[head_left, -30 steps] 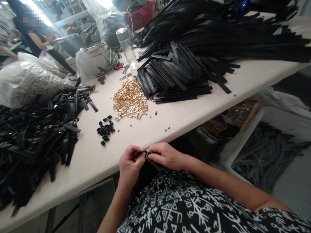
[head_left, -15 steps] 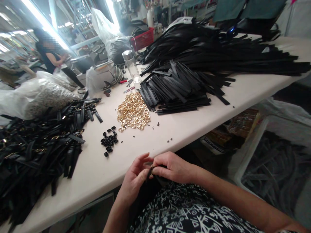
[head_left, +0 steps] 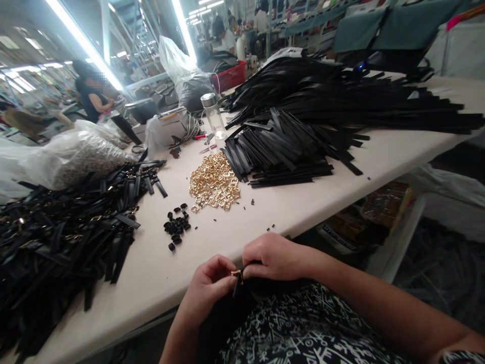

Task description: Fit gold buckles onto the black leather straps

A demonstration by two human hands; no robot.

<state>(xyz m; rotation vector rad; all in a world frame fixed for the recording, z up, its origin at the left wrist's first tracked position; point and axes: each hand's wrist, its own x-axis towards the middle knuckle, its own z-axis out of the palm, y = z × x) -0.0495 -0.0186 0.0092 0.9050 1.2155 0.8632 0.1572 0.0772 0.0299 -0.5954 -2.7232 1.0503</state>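
A pale, smooth-topped table (head_left: pixel 223 237) holds a heap of gold buckles (head_left: pixel 215 182) in its middle, small black loops (head_left: pixel 177 226) nearby, black straps with gold buckles (head_left: pixel 71 242) piled at left, loose black strips (head_left: pixel 284 146) at right, and a clear bottle (head_left: pixel 215 119) standing behind.

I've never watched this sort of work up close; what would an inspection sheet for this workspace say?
Surface: pale tabletop, small dark bits scattered on it.
Job's things: gold-coloured frames, black loops and black strips in separate piles.
Clutter: glass bottle beside the strips; plastic bag behind the strap heap.
Hands: left hand pinches a gold-coloured fitting; right hand grips the black strap through it.
Cables: thin white cord near the bottle; ends unclear.
Surroundings: people in the background.
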